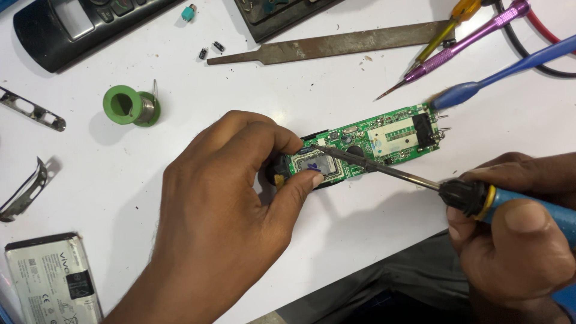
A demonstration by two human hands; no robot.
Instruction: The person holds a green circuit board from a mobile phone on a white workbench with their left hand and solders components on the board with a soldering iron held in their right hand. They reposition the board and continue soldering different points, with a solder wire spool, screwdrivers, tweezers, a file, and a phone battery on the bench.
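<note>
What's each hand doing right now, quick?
Left hand: closed, pinching the green circuit board between fingers and thumb.
Right hand: closed around the soldering iron, tip on the board.

The left hand (231,210) is pinching the near end of a green circuit board (366,144) between thumb and fingers, pressing it onto the white table (150,162). The right hand (516,234) is gripping a blue-handled soldering iron (420,180), its tip touching the board just beside the left fingertips. Beyond the left hand a green solder spool (131,105) is lying, and beyond both hands a metal file (336,45) is resting.
</note>
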